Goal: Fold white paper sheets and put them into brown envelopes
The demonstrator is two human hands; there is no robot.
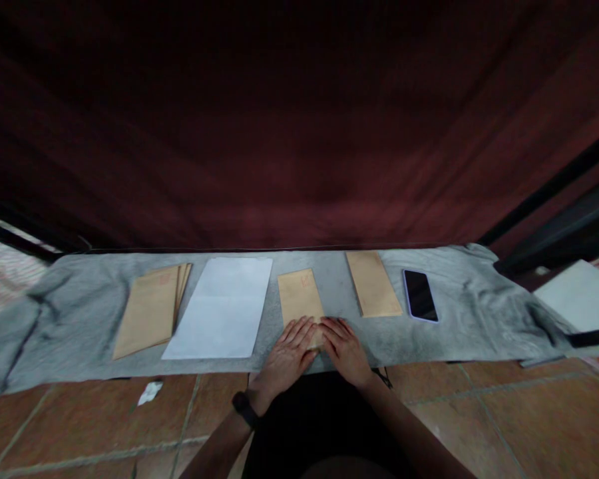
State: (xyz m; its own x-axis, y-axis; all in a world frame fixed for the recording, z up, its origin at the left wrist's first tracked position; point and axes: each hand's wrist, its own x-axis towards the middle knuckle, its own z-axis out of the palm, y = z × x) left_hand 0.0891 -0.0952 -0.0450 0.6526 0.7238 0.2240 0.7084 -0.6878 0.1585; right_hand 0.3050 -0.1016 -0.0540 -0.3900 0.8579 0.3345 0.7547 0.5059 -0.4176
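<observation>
A brown paper envelope [299,296] with small red print near its far end lies in front of me on the grey cloth. My left hand [290,352] rests flat on its near end, fingers stretched forward. Beside it, my right hand [346,351] also lies flat on the envelope's near end, and the fingertips of both hands almost meet. The part of the envelope under my fingers is hidden. Left of it lie white paper sheets [219,309], and further left a fanned stack of brown envelopes [147,313]. Another brown envelope [373,285] lies to the right.
A phone [420,296] in a light purple case lies right of the envelopes. Grey cloth [479,313] covers the narrow surface, with a dark red curtain [299,166] behind it. Crumpled white paper [150,392] lies on the tiled floor [94,419].
</observation>
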